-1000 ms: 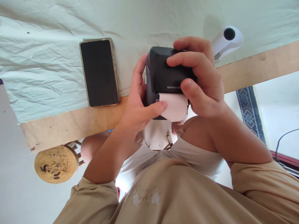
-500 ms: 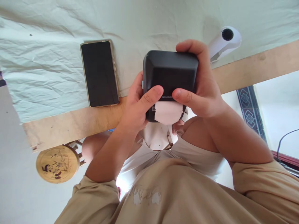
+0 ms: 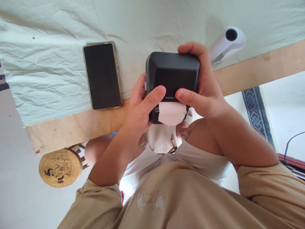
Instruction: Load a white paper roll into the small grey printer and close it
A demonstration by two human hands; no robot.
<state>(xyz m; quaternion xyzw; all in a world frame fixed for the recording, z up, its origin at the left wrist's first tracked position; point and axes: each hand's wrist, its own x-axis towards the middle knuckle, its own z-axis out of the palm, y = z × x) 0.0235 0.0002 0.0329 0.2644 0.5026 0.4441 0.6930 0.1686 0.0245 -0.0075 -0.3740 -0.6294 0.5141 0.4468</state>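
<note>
Printer (image 3: 172, 74): clamped in left hand (image 3: 138, 109) and right hand (image 3: 205, 92) grip, off table (image 3: 71, 127) edge. Thumbs on paper (image 3: 171, 113); risk: tear, drop.

Phone (image 3: 102, 76) on cloth (image 3: 47, 63); white cylinder (image 3: 226, 43), maybe fan; panda stool (image 3: 60, 167)

You sat in a home: a wooden table (image 3: 78, 127) under a creased cloth (image 3: 47, 73) left of your grip, a panda stool (image 3: 60, 167) below it, a patterned floor border (image 3: 256, 117) to the right, a phone (image 3: 102, 76) alongside.
</note>
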